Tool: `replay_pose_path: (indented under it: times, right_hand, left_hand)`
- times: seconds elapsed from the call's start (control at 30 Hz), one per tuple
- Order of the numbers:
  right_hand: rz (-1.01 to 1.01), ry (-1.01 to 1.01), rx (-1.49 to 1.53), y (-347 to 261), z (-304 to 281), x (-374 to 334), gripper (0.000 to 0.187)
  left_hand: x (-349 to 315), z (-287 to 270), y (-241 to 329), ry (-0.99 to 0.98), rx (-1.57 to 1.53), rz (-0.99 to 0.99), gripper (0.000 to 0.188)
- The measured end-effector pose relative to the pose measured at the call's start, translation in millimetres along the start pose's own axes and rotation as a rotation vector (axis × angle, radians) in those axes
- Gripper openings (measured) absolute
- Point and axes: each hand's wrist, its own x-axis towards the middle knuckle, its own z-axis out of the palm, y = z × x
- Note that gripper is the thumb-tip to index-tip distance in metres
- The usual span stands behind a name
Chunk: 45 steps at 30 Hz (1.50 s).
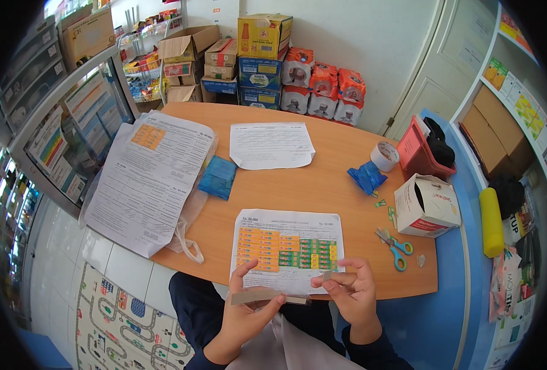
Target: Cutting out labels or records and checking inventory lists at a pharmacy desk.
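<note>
Pinching a grey-brown strip (255, 295) in our left hand (247, 316) and a small greyish piece (327, 275) in our right hand (355, 300), we might, through a dropped wrist, drag the printed sheet (332, 228) off the worktop's (273, 188) near edge, where it lies.

Inside a small retail shop, by a wood-topped desk (347, 213), near a wire display rack (149, 92) of packaged goods (142, 64), stacked cardboard cartons (184, 50), orange-and-white plastic-wrapped packs (324, 80) along the wall (353, 34), a glass-panelled case (65, 92), white shelves (500, 97) lined with product boxes (528, 115)
</note>
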Motion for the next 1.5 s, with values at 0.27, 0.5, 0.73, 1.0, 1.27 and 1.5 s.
replay_pose_path:
  times: [0.27,0.5,0.73,1.0,1.27,1.5]
  right_hand:
    - [-0.140,-0.290,-0.573,-24,-1,8,0.009]
    - [0.019,-0.330,-0.678,-20,8,7,0.010]
    - [-0.147,-0.351,-0.824,-25,12,9,0.010]
    - [-0.184,-0.401,-0.843,-26,12,10,0.010]
    - [-0.194,-0.399,-0.848,-26,13,9,0.010]
    - [-0.199,-0.393,-0.863,-24,11,9,0.010]
  left_hand:
    - [-1,4,8,-0.023,-0.007,0.037,0.077]
    - [-2,-1,13,-0.050,-0.036,-0.021,0.077]
    - [-1,1,15,-0.045,-0.037,0.004,0.081]
    - [-2,1,13,-0.029,0.027,0.005,0.086]
    - [0,1,9,-0.029,0.016,0.043,0.089]
    - [0,0,8,-0.030,0.034,0.060,0.091]
